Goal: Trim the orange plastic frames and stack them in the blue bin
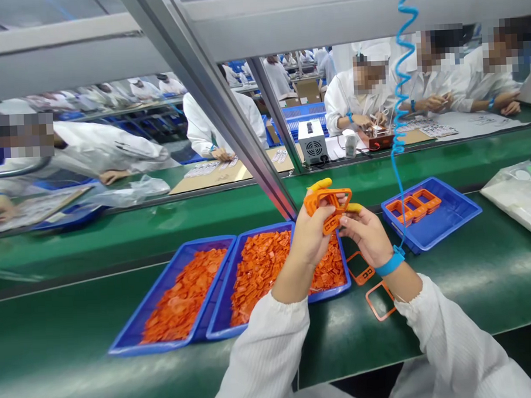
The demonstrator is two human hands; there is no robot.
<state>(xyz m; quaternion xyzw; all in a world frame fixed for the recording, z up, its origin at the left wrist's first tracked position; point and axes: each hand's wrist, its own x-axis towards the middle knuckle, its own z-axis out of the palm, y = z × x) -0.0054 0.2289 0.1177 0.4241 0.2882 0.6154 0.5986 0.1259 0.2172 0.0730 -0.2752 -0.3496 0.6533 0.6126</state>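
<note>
I've left grip (309,235) closed round orange frames (332,224), right grip (368,237) fingering their right side | frames between grips, raised over surface (493,283), long axis unclear | blue tray (447,237) right, toward far edge

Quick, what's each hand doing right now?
Left hand: closed on orange frames.
Right hand: fingers at the same frames; its exact grip can't be told.

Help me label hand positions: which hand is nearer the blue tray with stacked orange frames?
Right. The right hand is left of the tray; the left hand is farther left.
</note>
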